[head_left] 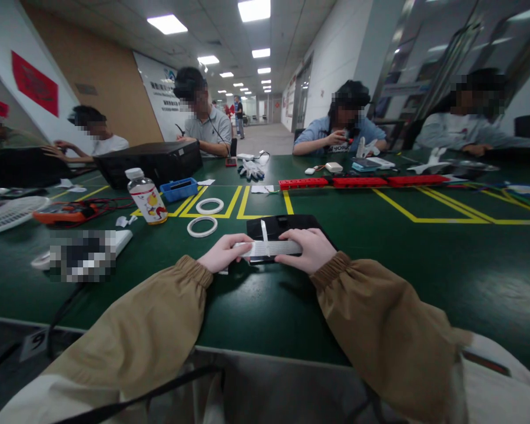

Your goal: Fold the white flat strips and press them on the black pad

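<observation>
Both hands grip a bundle of thin, whitish-grey flat strips (271, 248), held level a little above the table. My left hand (224, 253) is closed on its left end, thumb on top. My right hand (309, 250) is closed around the right end, fingers bent over it. A narrow white band (264, 228) crosses the bundle near its middle, and its free end sticks up. Behind and partly under the bundle lies a flat black case (291, 222). Two white tape rolls (202, 235) lie flat on the table beyond my left hand.
A drink bottle (145, 197) and a blue tray (179, 189) stand to the left, near an orange multimeter (66, 213). Red power strips (360, 182) run across the back right. Gloves (250, 171) lie farther back. Several people sit around the green table (424, 259).
</observation>
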